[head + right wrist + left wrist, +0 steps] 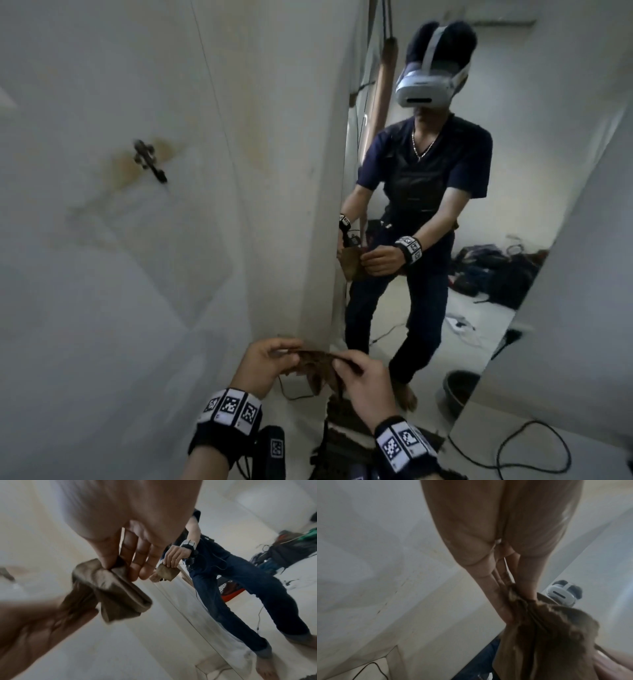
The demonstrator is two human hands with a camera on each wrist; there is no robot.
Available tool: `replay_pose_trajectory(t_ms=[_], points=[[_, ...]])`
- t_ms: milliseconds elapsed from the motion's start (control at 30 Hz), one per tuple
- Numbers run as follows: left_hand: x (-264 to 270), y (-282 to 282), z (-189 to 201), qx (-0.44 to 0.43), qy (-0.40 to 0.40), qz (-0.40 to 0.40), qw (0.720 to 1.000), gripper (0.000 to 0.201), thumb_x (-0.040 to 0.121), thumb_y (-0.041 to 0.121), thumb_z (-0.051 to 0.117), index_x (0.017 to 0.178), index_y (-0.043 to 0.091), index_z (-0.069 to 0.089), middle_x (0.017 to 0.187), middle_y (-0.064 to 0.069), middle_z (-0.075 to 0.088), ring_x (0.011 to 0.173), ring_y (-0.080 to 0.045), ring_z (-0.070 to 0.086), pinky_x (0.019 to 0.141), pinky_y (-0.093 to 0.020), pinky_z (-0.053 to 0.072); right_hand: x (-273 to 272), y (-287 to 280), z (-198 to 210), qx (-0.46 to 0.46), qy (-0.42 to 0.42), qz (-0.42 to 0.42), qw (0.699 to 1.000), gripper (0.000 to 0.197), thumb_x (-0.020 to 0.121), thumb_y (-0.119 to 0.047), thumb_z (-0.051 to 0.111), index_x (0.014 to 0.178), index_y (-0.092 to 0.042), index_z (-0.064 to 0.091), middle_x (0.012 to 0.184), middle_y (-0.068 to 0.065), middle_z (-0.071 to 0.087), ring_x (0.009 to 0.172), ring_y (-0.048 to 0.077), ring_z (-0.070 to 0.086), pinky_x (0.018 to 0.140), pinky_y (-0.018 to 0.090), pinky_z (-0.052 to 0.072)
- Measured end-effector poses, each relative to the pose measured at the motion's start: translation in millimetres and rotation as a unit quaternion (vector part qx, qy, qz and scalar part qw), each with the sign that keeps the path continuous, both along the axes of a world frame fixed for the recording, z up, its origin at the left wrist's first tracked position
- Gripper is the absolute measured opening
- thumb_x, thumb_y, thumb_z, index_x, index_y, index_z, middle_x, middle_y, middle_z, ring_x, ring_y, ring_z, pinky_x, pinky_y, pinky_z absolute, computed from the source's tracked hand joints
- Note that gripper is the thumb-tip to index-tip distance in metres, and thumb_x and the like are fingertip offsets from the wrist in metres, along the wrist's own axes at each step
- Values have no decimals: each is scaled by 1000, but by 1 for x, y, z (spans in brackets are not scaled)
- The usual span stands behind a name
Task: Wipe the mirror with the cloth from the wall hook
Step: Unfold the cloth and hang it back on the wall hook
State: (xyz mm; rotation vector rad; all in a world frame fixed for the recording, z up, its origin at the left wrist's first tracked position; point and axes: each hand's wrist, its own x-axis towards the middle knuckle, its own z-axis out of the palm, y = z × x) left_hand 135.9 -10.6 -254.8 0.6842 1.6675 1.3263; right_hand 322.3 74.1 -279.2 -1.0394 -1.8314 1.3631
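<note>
A brown cloth [317,365] hangs between my two hands low in the head view, in front of the wall corner. My left hand [270,359] pinches its left end between thumb and fingers [498,601]. My right hand [363,377] pinches the other end, thumb against fingers [106,559], with the cloth [109,588] bunched and folded below it. The tall mirror [479,102] leans on the right and reflects me holding the cloth. The dark metal wall hook [149,160] sits bare on the stained white wall, up left.
White walls meet at a corner [329,205] just left of the mirror's edge. Black cables [513,448] trail on the floor by the mirror's foot. The reflection shows bags [496,270] piled on the floor behind me and a dark bowl [459,387].
</note>
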Motion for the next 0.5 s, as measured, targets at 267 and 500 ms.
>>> replay_pose_trajectory(t_ms=[267, 500], points=[[7, 4, 152, -36, 194, -86, 977, 50, 72, -18, 51, 78, 29, 70, 64, 18, 71, 66, 2, 65, 65, -16, 52, 22, 28, 166, -32, 43, 28, 998, 33, 90, -4, 62, 79, -32, 76, 87, -7, 74, 89, 10, 67, 83, 24, 50], [27, 5, 251, -6, 322, -88, 943, 59, 70, -9, 54, 68, 49, 67, 72, 17, 69, 72, 7, 63, 70, -18, 54, 35, 44, 265, 40, 64, 76, 994, 27, 89, -2, 64, 84, -27, 75, 85, -4, 75, 86, 9, 69, 79, 23, 52]])
